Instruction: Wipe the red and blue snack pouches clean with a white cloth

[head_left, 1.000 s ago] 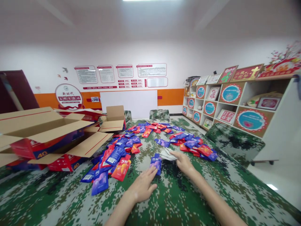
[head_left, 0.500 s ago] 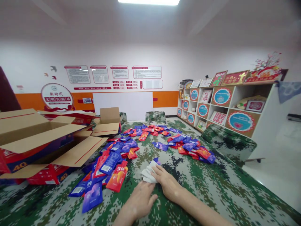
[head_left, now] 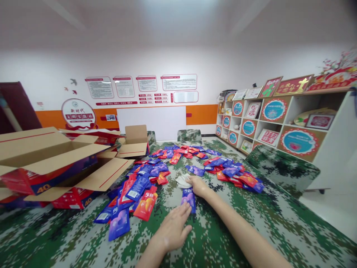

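Note:
My left hand (head_left: 174, 227) lies flat on the camouflage tablecloth (head_left: 223, 238), fingers stretched out, its fingertips touching the lower end of a purple sachet (head_left: 189, 198). My right hand (head_left: 197, 185) reaches further out, just beyond that sachet, and presses a crumpled white cloth (head_left: 182, 181) against the table with curled fingers. Heaps of red, blue and purple sachets lie to the left (head_left: 134, 193) and to the right (head_left: 234, 172) of my hands.
Open cardboard boxes (head_left: 52, 156) with red and blue printed cartons stand at the left. A smaller open box (head_left: 135, 139) sits further back. A shelf unit with framed pictures (head_left: 279, 119) lines the right wall. Camouflage-covered chairs (head_left: 281, 167) stand at the table's right and far end.
My right hand has slid the white cloth away from me, from beside my left hand to beyond the purple sachet. The sachet is uncovered again. The left hand stayed almost in place.

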Action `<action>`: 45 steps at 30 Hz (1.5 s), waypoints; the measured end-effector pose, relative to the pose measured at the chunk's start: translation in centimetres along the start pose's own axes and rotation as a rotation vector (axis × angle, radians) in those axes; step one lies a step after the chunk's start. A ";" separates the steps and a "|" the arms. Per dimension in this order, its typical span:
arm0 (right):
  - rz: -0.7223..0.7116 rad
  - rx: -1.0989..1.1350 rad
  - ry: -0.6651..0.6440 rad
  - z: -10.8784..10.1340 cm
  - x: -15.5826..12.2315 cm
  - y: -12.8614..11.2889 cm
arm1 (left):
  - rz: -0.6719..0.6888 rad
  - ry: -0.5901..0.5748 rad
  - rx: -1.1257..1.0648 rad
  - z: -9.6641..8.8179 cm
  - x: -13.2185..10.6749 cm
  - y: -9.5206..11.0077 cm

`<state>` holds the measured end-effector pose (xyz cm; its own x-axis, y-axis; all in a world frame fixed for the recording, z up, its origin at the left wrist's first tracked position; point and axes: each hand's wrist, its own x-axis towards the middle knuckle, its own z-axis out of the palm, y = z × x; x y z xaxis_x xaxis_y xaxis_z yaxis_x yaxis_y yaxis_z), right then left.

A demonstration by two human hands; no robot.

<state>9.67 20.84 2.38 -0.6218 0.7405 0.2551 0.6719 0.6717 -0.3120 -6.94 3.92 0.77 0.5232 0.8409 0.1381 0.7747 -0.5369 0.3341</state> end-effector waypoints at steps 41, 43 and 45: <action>0.034 -0.003 0.238 -2.0 -5.8 4.0 | -0.113 0.129 -0.067 -0.9 1.5 1.1; 0.048 -0.040 0.239 -2.5 -8.4 5.4 | -0.173 0.210 0.009 -1.1 2.8 1.6; 0.074 -0.069 0.231 -2.5 -10.7 6.6 | -0.233 0.244 0.084 -1.1 4.2 2.1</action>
<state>21.73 17.43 -0.08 -0.4669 0.7678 0.4387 0.7429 0.6097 -0.2764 -3.53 6.45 3.11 0.2365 0.9275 0.2895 0.8949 -0.3240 0.3068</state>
